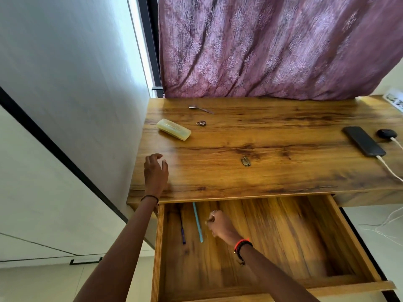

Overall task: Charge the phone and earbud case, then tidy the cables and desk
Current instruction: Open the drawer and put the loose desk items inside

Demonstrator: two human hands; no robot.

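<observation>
A black phone (363,143) lies at the desk's right edge with a white cable (390,171) plugged into its near end. Just behind it a round black earbud case (386,133) also has a white cable in it. My left hand (156,173) hovers over the front left of the wooden desk (272,136), fingers relaxed and holding nothing. My right hand (220,225) is inside the open drawer (351,234), fingers curled, beside a teal pen (197,222). Blur hides whether it holds anything.
A dark pen (182,231) lies at the drawer's left. On the desk are a yellow-green case (173,129), a spoon (200,109), a small ring-like trinket (201,123) and a metal clip (246,161). A power strip (395,100) sits far right; a curtain (272,46) hangs behind.
</observation>
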